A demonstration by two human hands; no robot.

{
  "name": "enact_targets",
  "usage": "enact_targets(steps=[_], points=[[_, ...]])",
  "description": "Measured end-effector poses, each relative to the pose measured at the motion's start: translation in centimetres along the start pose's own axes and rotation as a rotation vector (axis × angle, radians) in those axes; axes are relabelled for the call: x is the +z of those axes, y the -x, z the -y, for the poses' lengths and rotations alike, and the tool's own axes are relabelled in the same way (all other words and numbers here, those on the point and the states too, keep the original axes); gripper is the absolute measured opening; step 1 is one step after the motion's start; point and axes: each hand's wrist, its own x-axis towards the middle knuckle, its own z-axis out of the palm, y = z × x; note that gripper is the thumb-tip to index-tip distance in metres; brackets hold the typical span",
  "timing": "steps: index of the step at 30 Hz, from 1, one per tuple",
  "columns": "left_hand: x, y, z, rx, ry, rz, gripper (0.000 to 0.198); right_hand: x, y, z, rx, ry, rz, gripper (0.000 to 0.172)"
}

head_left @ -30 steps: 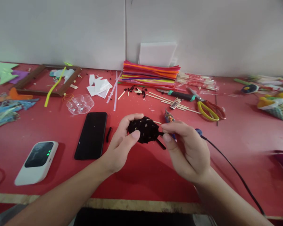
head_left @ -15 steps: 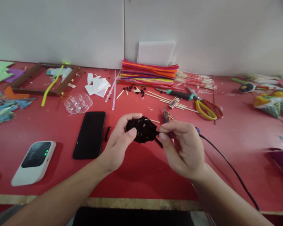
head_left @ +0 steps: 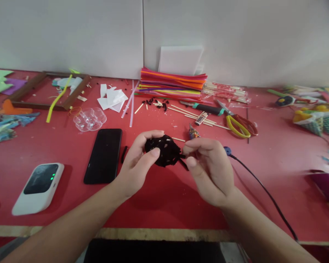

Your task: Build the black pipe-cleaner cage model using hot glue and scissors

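A rounded black fuzzy piece [head_left: 168, 150], apparently made of pipe cleaners with small gaps through it, is held above the red table. My left hand [head_left: 138, 159] grips its left side, thumb on the near face and fingers curled behind. A short stub sticks out at its right side. Beside that stub my right hand [head_left: 212, 166] has thumb and index finger slightly apart; the fingertips behind are partly hidden. Below the stub shows a short black strip [head_left: 184, 164]. Another black strip [head_left: 124, 154] lies left of my left hand. A glue-gun-like tool [head_left: 193, 132] with a speckled front is partly covered by my right hand.
A phone [head_left: 103, 156] and a white device [head_left: 38, 188] lie on the left. Behind are colored pipe cleaners [head_left: 171, 86], a craft knife [head_left: 208, 109], scissors [head_left: 238, 126], wooden sticks and a clear plastic palette [head_left: 90, 119]. A black cable [head_left: 263, 190] runs along the right.
My right thumb and index finger have parted slightly at the stub, which shows a little more. My left hand keeps its grip. The whole view has shifted a little.
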Motion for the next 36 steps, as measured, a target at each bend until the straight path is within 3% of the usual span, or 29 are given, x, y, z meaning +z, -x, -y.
enact_targets(steps=[5,9,24,36], points=[[-0.1,0.1,-0.3,0.003,0.018,0.0,0.03,-0.3,-0.9,0.8,0.122,-0.038,0.013,0.003],[0.0,0.1,-0.7,-0.002,0.044,-0.014,0.031,-0.2,-1.3,1.0,0.109,0.002,0.019,0.013],[0.0,0.0,-0.9,-0.031,0.042,-0.005,0.036,-0.8,-2.2,-0.1,-0.065,0.089,0.124,0.014],[-0.4,0.2,-0.3,-0.02,-0.037,0.001,0.031,-0.8,-2.1,0.0,-0.02,0.073,0.124,0.014]])
